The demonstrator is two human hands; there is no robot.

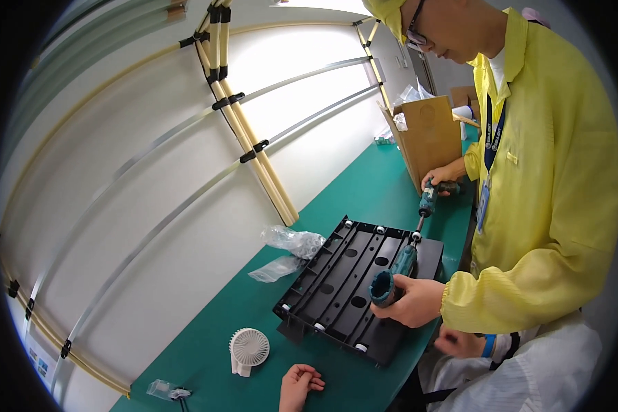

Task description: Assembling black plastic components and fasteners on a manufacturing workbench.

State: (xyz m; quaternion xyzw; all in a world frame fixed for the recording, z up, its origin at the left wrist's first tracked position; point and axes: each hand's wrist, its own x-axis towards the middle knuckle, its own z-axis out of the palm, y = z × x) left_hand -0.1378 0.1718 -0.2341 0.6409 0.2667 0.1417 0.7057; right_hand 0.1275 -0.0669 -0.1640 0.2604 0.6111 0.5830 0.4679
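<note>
While the left hand [299,386] is half-curled over the green surface [213,309], with nothing seen in its grasp, a hand with a blue wristband [462,342] is just off the surface's edge; I cannot tell whether it is the right hand of the same person, or whether it holds anything. The two hands are well apart. Nearest to the left one are a white fan [250,349], lying to its left, and a black frame [336,288], which lies flat on the surface, ribbed and set with white rollers [318,327]. A co-worker [542,185] in yellow grips one teal drill [404,264] over the frame and another drill [428,198] beyond it, both near the same corner roller. Clear bags [292,240] lie beside the frame, and a cardboard box [429,137] stands farther back.
</note>
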